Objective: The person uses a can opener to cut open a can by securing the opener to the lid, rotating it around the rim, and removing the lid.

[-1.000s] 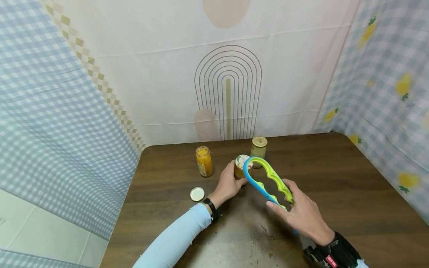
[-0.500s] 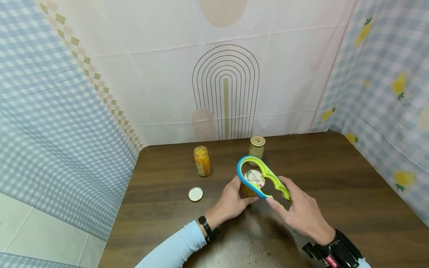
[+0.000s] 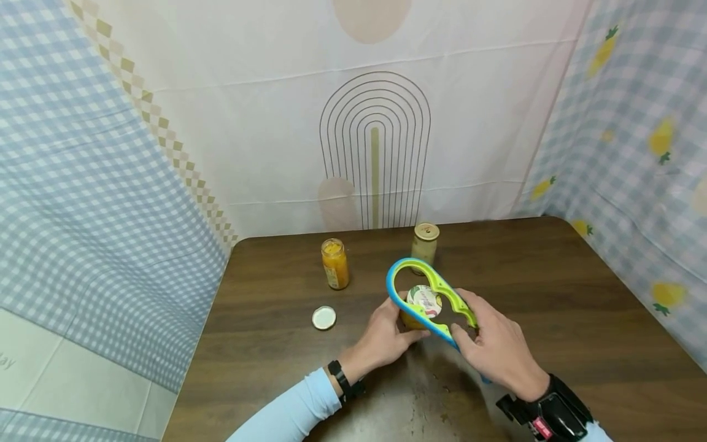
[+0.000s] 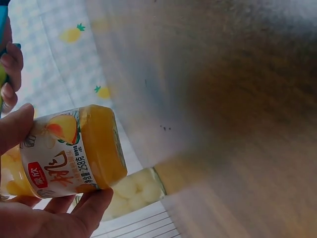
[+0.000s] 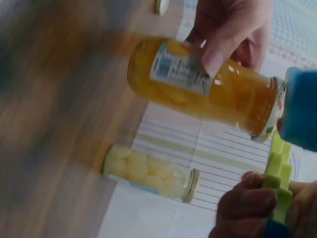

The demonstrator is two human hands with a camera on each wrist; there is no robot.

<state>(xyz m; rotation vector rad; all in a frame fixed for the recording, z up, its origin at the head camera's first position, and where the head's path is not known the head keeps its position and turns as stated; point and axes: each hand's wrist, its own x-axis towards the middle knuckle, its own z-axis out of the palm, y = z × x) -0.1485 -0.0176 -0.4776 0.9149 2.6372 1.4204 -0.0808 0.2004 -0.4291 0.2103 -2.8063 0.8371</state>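
My left hand (image 3: pixel 381 334) grips the body of a glass jar of yellow peach pieces (image 4: pixel 64 153), its thumb on one side and fingers round the other. The jar's patterned white lid (image 3: pixel 424 301) faces up, framed by the loop of a blue and green jar opener (image 3: pixel 440 283) in the head view. My right hand (image 3: pixel 499 344) holds the opener by its two handles, thumb on the blue side and fingers along the green one. In the right wrist view, the opener's blue band (image 5: pixel 302 109) is right at the lid.
An uncovered jar of orange-yellow contents (image 3: pixel 335 267) stands at the back left, with a loose white lid (image 3: pixel 324 318) in front of it. Behind the opener stands a lidded jar of pale round fruit (image 3: pixel 425 245). Patterned cloths hang around the wooden table (image 3: pixel 265 344).
The left hand has brought the peach jar nearer and rightward, away from the pale fruit jar. The opener has shifted slightly left, and its loop now surrounds the lid in the head view.
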